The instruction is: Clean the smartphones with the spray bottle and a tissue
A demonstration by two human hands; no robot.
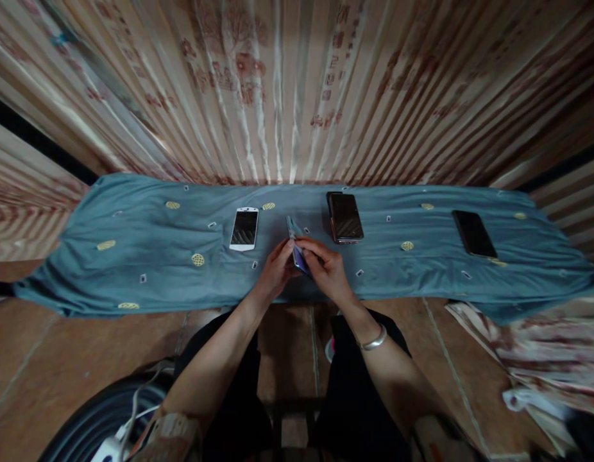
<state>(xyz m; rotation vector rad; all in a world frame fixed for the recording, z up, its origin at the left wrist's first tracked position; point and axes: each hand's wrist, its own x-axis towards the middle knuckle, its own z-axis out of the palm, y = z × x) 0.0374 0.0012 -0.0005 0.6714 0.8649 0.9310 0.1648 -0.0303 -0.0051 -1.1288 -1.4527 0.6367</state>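
Near edge: coiled cable [92, 427] and white plug [107, 449] on floor, left. Both forearms reach forward, a bangle [374, 339] on the right wrist. Left hand [275, 273] and right hand [326, 266] pinch a purple phone [300, 258] over the cloth [133, 244]. Beyond: white phone [244, 228], dark phone [345, 217], black phone [474, 233] far right. Curtain [287, 83] writing unreadable.

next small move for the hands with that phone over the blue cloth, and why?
Probably lower the purple phone onto the bare blue cloth between the white phone and the dark phone. Both the left hand and right hand pinch it tilted above the cloth, where the other phones lie flat, a black phone included.
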